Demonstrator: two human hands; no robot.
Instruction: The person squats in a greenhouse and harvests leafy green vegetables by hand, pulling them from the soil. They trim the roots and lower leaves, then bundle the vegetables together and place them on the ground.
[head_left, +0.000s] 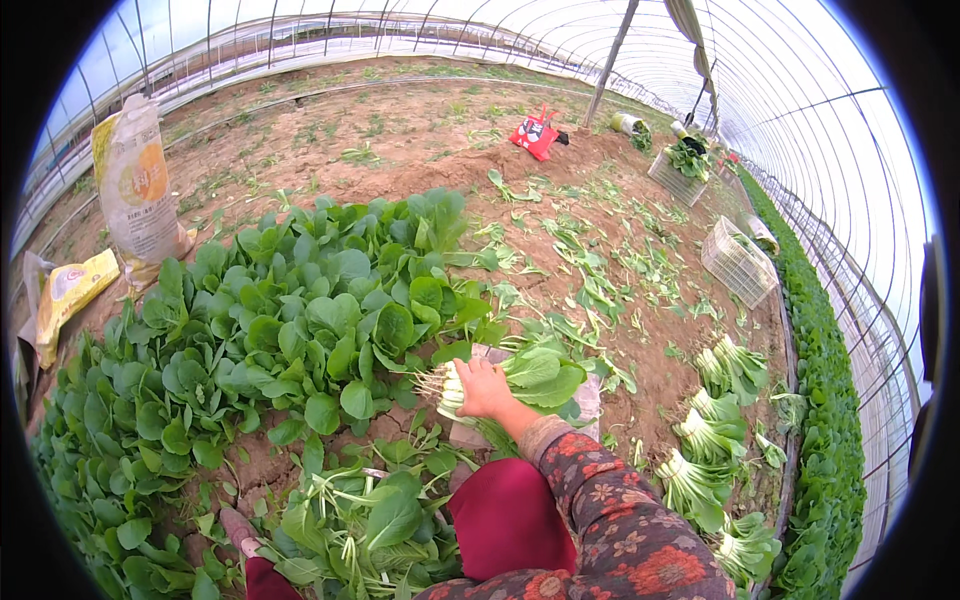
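My right hand (484, 388) is wrapped over the pale stems of a bunch of leafy greens (544, 375). The bunch lies on its side, roots to the left and broad leaves to the right. Beneath it is a flat pale sheet (590, 405) on the soil, partly covered by the leaves. Just left of the roots grows a dense bed of leafy greens (330, 322). Loose pulled leaves (375, 517) lie in front of me, beside my knee in dark red trousers (510, 517). My left hand is out of view.
Several bunches of greens (694, 480) lie in a row at right, beside a planted strip (814, 450). Beyond are plastic crates (739, 262), a red bag (536, 136) and scattered leaves (585, 262). A large sack (139, 187) and a yellow bag (71, 296) are at left.
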